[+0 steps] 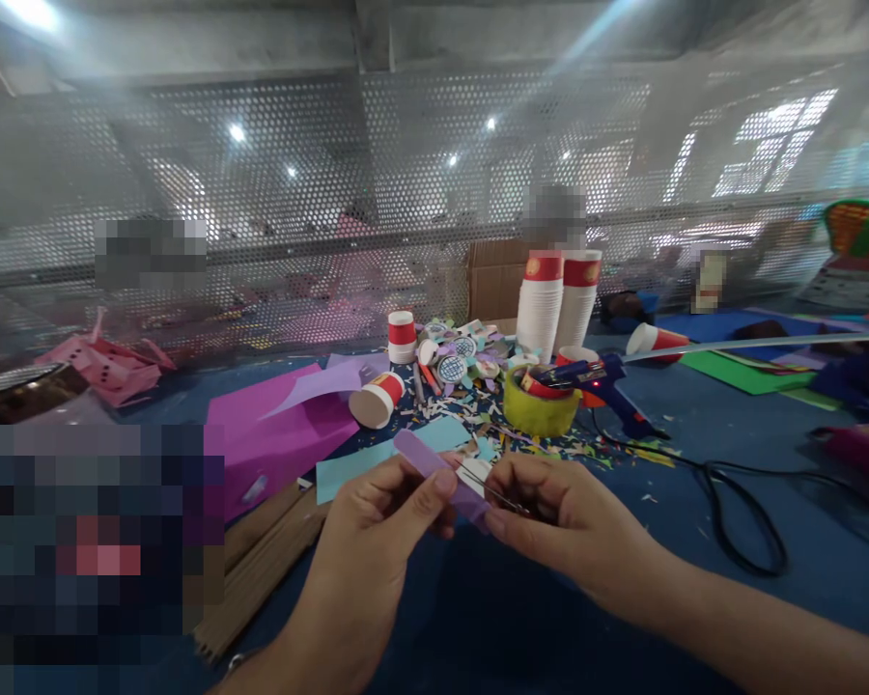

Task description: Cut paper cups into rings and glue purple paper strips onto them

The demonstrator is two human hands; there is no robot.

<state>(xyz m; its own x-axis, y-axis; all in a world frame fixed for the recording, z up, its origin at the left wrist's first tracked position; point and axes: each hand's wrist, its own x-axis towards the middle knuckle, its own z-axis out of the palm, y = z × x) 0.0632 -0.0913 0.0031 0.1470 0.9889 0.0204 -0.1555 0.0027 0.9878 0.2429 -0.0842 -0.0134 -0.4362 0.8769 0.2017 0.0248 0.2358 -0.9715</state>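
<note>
My left hand [380, 526] pinches a narrow purple paper strip [438, 473] between thumb and fingers, low in the middle of the view. My right hand [557, 521] is closed on the strip's other end and also holds thin metal scissors or tweezers [489, 490] against it; I cannot tell which. Both hands hover above the blue table [695, 579]. Just behind them lie a light blue paper sheet [377, 458] and scattered paper scraps [478, 410].
A blue glue gun [598, 376] rests on a yellow-green tape roll [540, 410], its black cord [739, 512] looping right. Stacked red-and-white paper cups [557, 299], a tipped cup [377, 398], purple paper [275, 434], cardboard strips [261, 569] and a perforated metal screen [333, 193] surround them.
</note>
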